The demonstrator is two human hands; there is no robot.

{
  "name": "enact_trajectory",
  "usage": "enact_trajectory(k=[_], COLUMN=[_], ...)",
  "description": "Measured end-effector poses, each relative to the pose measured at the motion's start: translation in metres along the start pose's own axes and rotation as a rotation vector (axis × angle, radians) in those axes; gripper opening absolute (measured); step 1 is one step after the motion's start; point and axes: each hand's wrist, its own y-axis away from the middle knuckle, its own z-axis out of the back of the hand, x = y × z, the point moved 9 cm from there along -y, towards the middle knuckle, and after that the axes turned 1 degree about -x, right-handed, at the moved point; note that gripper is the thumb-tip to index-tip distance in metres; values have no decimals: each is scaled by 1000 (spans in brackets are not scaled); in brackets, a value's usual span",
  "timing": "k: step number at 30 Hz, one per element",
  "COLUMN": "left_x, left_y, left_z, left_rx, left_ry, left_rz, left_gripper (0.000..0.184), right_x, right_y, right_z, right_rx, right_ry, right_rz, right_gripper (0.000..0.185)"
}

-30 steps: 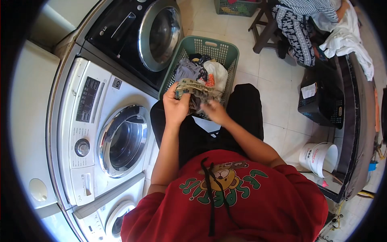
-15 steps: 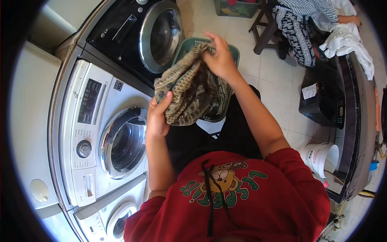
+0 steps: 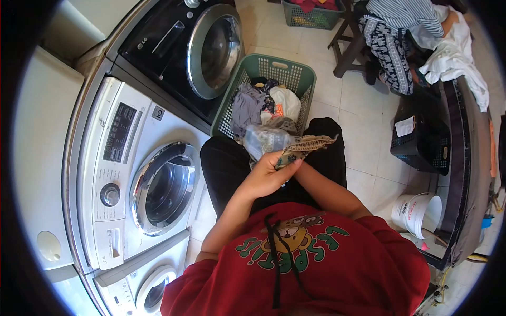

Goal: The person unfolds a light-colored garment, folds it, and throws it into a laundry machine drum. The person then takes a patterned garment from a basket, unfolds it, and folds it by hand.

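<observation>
Pale tiles (image 3: pixel 363 131) below, left fingers (image 3: pixel 290 171) pinch crumpled patterned cloth (image 3: pixel 310 145)

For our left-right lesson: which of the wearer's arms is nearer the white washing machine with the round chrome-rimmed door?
Left: the left arm is right of the washing machine, apart from it; the right arm is farther right.

Floor (image 3: pixel 363 126): pale tiles, seams visible. On it: green basket (image 3: pixel 303 75) beside the washers (image 3: pixel 164 188), second basket (image 3: pixel 316 20), dark stool (image 3: pixel 345 62), black basket (image 3: pixel 419 150), white bucket (image 3: pixel 408 210) (its base contact hard to see).
</observation>
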Motion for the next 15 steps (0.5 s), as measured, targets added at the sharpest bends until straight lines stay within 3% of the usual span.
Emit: enact_trajectory(k=[4,7,9,11,15], left_x=[-5,-1,-9,-14,-12], left_y=[-4,-5,0,4,17], left_z=[9,25,50,69,98], left_rx=[-111,-237,-405,-462,-570], left_ry=[133,243,334,386,456], left_rz=[-123,-52,-90,-114,-132], left_gripper=[12,15,24,35,34], right_x=[-19,-37,-52,-53,12], right_y=[3,5,7,-3,15], right_z=[5,8,9,11,3], right_rx=[5,7,4,89,43], right_ry=[-180,-325,-429,-312,-398], right_rz=[-133,-232,-296,-215,-253], right_gripper=[34,37,39,52,53])
